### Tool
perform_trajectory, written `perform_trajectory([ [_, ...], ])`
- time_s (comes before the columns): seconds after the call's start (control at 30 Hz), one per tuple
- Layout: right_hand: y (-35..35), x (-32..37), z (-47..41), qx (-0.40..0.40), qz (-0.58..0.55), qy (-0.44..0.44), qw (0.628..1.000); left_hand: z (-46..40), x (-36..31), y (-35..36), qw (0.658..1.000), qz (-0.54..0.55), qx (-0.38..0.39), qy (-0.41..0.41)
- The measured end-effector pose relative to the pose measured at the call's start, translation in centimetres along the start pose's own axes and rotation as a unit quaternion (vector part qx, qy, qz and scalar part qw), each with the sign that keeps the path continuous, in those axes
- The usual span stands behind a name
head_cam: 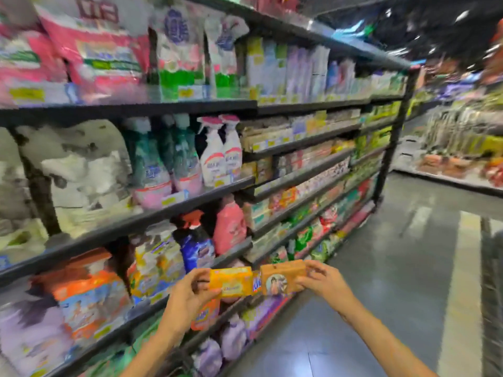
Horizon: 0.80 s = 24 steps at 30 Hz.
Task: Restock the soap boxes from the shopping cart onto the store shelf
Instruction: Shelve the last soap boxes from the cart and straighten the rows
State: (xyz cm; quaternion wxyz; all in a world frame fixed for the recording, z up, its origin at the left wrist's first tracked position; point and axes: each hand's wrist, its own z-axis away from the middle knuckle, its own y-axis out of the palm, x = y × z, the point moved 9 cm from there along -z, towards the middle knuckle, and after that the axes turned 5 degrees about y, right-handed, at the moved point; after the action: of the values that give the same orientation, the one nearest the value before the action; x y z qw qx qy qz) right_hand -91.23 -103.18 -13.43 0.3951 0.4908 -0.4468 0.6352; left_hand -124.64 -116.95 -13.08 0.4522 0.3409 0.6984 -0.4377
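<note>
My left hand [187,292] grips a yellow-orange soap box [232,281] by its left end. My right hand [321,281] grips a brown-orange soap box [281,277] with a round picture on its front, by its right end. Both boxes are held side by side in the air in front of the store shelf [190,194], about level with its lower tiers. Rows of boxed soaps [299,197] fill the narrower shelves to the right of the boxes. The picture is blurred.
Detergent bags, spray bottles [220,153] and refill pouches crowd the shelves on the left. The grey aisle floor [394,268] runs along the right. A dark metal edge [490,281], perhaps the cart, shows at far right. Another stocked shelf [462,148] stands across the aisle.
</note>
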Motion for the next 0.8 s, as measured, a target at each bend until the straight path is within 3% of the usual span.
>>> perform_trajectory([
  [0.4,-26.1,4.7,-11.8,-0.077,0.01,-0.052,0.996,-17.0,-12.3,23.8,0.994,-0.016,0.038,0.106],
  [0.8,-31.5,5.2,-26.9,-0.058,0.005,-0.062,0.996,-29.8,-12.8,30.8,0.995,-0.02,-0.03,0.095],
])
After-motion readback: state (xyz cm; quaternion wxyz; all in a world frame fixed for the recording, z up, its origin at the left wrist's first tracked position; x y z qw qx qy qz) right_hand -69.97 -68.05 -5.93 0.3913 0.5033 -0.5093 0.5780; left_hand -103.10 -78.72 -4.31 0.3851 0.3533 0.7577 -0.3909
